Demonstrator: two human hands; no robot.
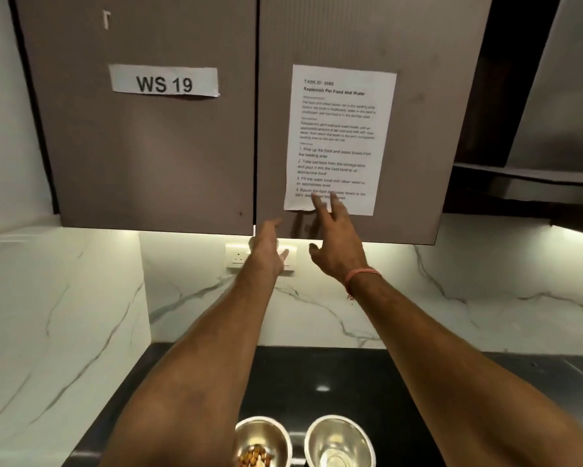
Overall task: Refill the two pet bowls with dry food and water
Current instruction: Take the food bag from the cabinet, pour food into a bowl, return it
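Head view: I see both hands raised to the lower edge of the wall cabinet, holding nothing. My left hand reaches with relaxed, loosely spread fingers at the seam between the two cabinet doors, likely to hook the edge and pull. My right hand is beside it, fingers spread wide and straight, tips on the bottom of the taped task sheet, perhaps steadying that door. Beyond the left hand sits the "WS 19" label. Far below both wrists, on the dark counter, stand the two steel bowls: food bowl with some kibble, water bowl with a little water. I judge the dry food is stored behind these doors.
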